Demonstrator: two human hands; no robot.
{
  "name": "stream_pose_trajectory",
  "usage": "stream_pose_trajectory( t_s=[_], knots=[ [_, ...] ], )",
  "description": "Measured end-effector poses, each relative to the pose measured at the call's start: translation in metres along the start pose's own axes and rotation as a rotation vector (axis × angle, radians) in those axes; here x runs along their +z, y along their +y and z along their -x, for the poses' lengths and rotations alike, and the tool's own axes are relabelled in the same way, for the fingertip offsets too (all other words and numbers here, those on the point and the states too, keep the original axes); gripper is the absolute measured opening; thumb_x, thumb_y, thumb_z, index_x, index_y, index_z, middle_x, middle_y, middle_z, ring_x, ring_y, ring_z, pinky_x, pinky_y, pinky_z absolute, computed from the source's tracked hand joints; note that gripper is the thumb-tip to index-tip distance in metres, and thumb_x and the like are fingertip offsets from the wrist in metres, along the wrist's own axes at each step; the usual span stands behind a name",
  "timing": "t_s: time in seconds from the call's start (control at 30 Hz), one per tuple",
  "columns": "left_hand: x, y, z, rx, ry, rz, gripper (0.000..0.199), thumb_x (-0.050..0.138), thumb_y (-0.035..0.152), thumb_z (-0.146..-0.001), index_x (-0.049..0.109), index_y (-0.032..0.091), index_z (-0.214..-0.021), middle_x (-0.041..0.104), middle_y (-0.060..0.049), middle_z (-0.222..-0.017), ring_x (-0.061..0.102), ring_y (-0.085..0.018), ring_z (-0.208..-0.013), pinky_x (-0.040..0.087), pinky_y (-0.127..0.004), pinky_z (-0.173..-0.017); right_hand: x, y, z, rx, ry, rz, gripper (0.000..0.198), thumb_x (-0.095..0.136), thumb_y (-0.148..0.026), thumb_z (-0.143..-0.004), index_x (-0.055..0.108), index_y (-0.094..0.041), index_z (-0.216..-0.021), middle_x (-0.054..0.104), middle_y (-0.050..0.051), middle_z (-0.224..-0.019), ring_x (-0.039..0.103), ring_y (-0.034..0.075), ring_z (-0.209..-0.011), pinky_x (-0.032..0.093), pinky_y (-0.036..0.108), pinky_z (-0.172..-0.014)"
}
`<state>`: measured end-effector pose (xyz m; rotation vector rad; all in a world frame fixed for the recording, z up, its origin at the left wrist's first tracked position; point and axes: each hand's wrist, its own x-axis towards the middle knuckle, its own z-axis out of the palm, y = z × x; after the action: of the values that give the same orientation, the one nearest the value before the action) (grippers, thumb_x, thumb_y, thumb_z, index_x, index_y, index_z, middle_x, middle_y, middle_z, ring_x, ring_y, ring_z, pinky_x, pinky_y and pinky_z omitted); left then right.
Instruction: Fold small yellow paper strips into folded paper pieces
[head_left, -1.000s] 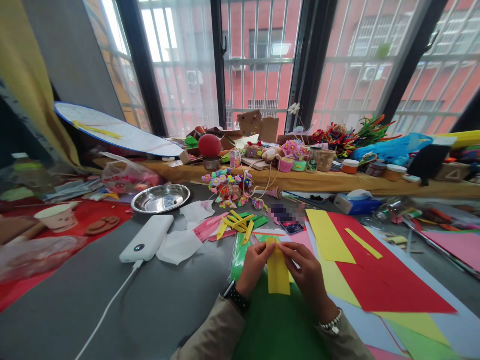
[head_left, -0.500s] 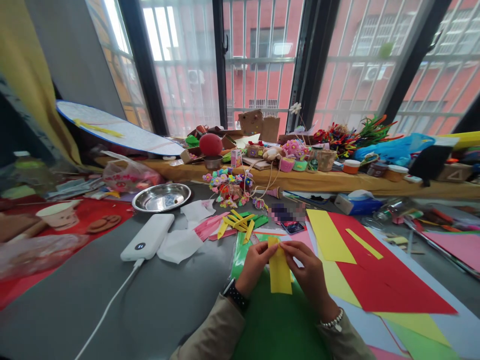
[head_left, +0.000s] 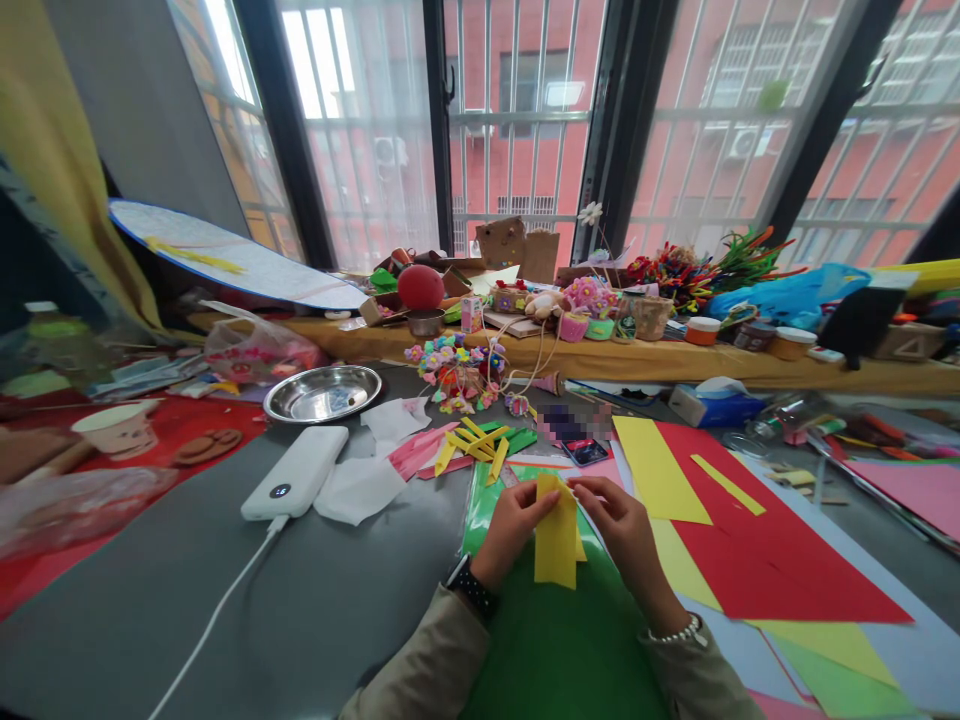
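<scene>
A yellow paper strip [head_left: 555, 548] hangs upright over the green mat [head_left: 570, 650]. My left hand [head_left: 516, 522] pinches its upper part between thumb and fingers. At the top right corner my right hand [head_left: 616, 522] has thumb and forefinger closed on the strip's edge; the exact contact is too small to see well. Part of another yellow layer shows behind the strip on the right. Just beyond my left hand lie several folded yellow paper strips [head_left: 480, 440], with green ones [head_left: 521, 440] beside them.
Yellow sheets [head_left: 660, 470] and a red sheet [head_left: 795, 540] lie to the right. On the left are a white power bank [head_left: 296, 475] with a cable, white tissues [head_left: 360, 490] and a metal plate [head_left: 322, 395]. A phone [head_left: 585, 453] and craft flowers [head_left: 457, 375] stand farther back.
The strip has shifted slightly left, and a yellow layer behind it now shows at its right side. My right fingers have moved a little to the right, toward its corner.
</scene>
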<state>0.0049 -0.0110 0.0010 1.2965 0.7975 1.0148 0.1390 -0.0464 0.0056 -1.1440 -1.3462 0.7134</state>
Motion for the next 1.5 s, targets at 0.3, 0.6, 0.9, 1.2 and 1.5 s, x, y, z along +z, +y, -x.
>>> stream_pose_trajectory(
  t_s=[0.3,0.6,0.9,1.2,1.5],
  knots=[
    [0.000,-0.007,0.001,-0.030,-0.120,-0.101,0.037,0.056,0.042,-0.061,0.060,0.009,-0.077,0.060,-0.004,-0.068,0.052,-0.013,-0.061,0.038,-0.021,-0.054,-0.006,0.016,-0.006,0.172,-0.077,-0.085,0.020,0.056,-0.034,-0.066,0.063,-0.016,-0.072,0.063,0.005,-0.080,0.054,0.020,-0.081,0.041,0.030,-0.073],
    [0.001,-0.004,0.002,-0.070,-0.110,-0.127,0.035,0.056,0.043,-0.060,0.061,0.009,-0.067,0.057,-0.002,-0.059,0.048,-0.011,-0.053,0.034,-0.020,-0.049,-0.005,0.017,-0.005,0.264,-0.109,-0.178,0.020,0.058,-0.033,-0.065,0.064,-0.016,-0.072,0.063,0.005,-0.079,0.054,0.021,-0.082,0.039,0.031,-0.074],
    [0.001,-0.004,0.002,-0.068,-0.101,-0.146,0.035,0.057,0.043,-0.059,0.061,0.008,-0.065,0.057,-0.002,-0.057,0.047,-0.010,-0.051,0.033,-0.020,-0.047,-0.005,0.018,-0.005,0.237,-0.116,-0.159,0.018,0.059,-0.032,-0.064,0.063,-0.016,-0.070,0.062,0.005,-0.078,0.053,0.020,-0.082,0.039,0.030,-0.075],
    [0.000,-0.005,0.002,-0.074,-0.108,-0.141,0.035,0.056,0.042,-0.060,0.061,0.008,-0.067,0.057,-0.003,-0.059,0.047,-0.010,-0.052,0.033,-0.019,-0.047,-0.005,0.020,-0.006,0.213,-0.117,-0.123,0.017,0.059,-0.032,-0.064,0.063,-0.016,-0.069,0.062,0.004,-0.077,0.054,0.020,-0.081,0.039,0.030,-0.075],
    [-0.001,-0.009,0.002,-0.085,-0.139,-0.097,0.035,0.058,0.040,-0.059,0.061,0.008,-0.072,0.060,-0.005,-0.066,0.051,-0.013,-0.058,0.037,-0.021,-0.052,-0.003,0.022,-0.006,0.225,-0.080,-0.126,0.019,0.059,-0.034,-0.062,0.063,-0.016,-0.068,0.062,0.004,-0.076,0.054,0.020,-0.079,0.038,0.031,-0.075]
  ],
)
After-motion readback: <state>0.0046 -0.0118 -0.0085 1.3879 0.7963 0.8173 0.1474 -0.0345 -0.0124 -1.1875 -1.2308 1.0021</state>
